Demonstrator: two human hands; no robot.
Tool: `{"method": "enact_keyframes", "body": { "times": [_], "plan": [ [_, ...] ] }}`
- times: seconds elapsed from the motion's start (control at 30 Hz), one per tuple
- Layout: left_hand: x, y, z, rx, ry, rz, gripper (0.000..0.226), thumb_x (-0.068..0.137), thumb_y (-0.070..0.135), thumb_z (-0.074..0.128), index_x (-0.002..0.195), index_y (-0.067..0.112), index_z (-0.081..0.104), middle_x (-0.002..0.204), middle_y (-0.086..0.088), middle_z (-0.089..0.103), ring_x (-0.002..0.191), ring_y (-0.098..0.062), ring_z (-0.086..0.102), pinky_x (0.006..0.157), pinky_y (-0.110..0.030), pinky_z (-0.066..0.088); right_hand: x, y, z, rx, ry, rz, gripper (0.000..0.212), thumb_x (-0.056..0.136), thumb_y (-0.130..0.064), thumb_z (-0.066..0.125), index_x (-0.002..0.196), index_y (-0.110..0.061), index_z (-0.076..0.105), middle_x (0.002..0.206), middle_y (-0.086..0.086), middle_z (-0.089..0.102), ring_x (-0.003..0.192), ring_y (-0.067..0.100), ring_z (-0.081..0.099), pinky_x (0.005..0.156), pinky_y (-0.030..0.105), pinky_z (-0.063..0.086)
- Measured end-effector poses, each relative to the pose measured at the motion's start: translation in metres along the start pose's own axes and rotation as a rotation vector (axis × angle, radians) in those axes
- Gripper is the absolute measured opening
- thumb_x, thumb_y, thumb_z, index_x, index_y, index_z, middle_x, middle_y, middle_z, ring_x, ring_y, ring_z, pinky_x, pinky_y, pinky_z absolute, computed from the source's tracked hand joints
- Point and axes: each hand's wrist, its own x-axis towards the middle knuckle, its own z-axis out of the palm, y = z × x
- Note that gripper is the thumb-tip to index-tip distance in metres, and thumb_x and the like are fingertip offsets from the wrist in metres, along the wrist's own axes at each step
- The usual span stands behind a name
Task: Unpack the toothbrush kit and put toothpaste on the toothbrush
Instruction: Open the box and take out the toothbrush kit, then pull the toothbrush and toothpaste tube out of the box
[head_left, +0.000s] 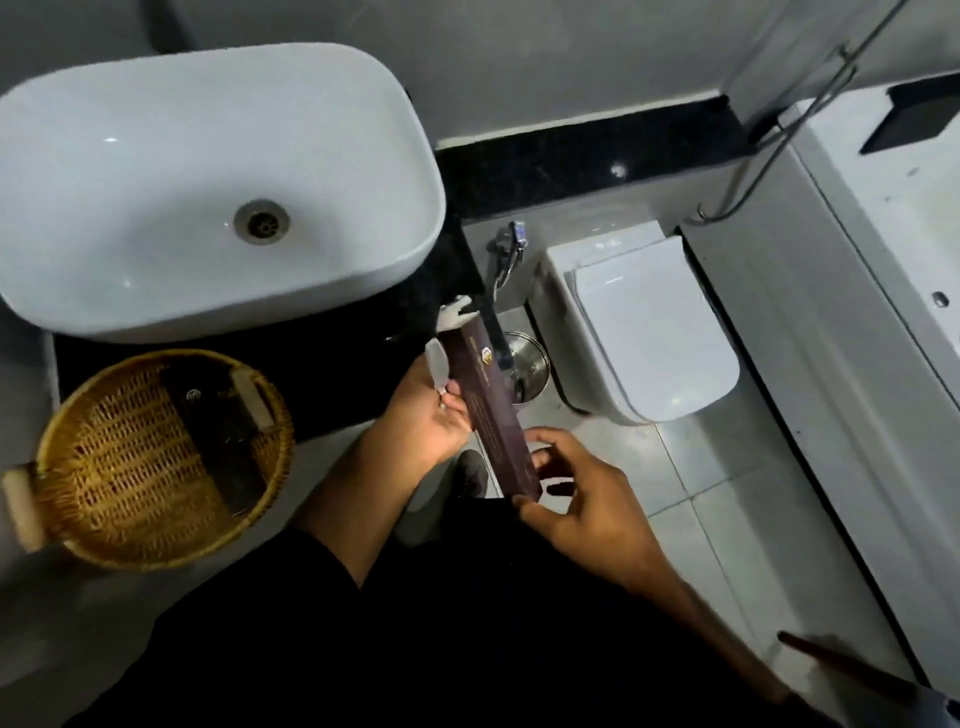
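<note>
Right hand (582, 499) grips box (488, 410) end | left hand (431, 415) pinches blurred white item (436, 364)

we are in a bathroom: a white vessel sink (208, 187) sits on a black bench (571, 156), a wall-hung toilet (649, 332) stands beside a white bathtub (909, 234), and grey tiles cover the floor (727, 493).

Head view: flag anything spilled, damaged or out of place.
Nothing looks spilled or broken. The one oddity: the kit box, held between left hand and right hand, has something white apparently poking from its far end, near the sink.
</note>
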Motion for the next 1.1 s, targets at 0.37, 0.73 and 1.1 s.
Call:
{"method": "enact_keyframes", "body": {
  "times": [0.37, 0.73, 1.1],
  "plan": [
    [-0.007, 0.015, 0.012, 0.187, 0.074, -0.019, 0.063, 0.1, 0.028, 0.044, 0.037, 0.018, 0.043, 0.03, 0.004, 0.037, 0.02, -0.002, 0.032, 0.025, -0.007, 0.017, 0.096, 0.046, -0.023, 0.321, 0.449, 0.091, 0.043, 0.083, -0.021, 0.087, 0.119, -0.027, 0.066, 0.103, -0.014, 0.078, 0.097, -0.005, 0.075, 0.085, 0.015, 0.062],
    [-0.014, 0.016, 0.01, 0.116, 0.227, 0.072, 0.072, 0.102, 0.034, 0.039, 0.032, 0.019, 0.044, 0.028, 0.003, 0.039, 0.017, -0.003, 0.034, 0.022, -0.006, 0.022, 0.22, 0.131, -0.03, 0.096, 0.342, 0.297, 0.099, 0.073, -0.016, 0.094, 0.153, -0.001, 0.038, 0.149, 0.017, 0.053, 0.139, 0.033, 0.052, 0.109, 0.025, 0.043],
    [-0.004, -0.005, 0.01, 0.141, 0.479, 0.349, 0.035, 0.091, 0.027, 0.065, 0.062, 0.023, 0.045, 0.036, 0.009, 0.04, 0.028, -0.001, 0.037, 0.043, -0.017, 0.039, 0.124, 0.007, -0.033, 0.604, -0.371, 0.159, 0.021, 0.09, -0.046, 0.074, 0.096, -0.026, 0.076, 0.087, 0.002, 0.081, 0.074, 0.01, 0.076, 0.066, 0.021, 0.059]
  ]
}}
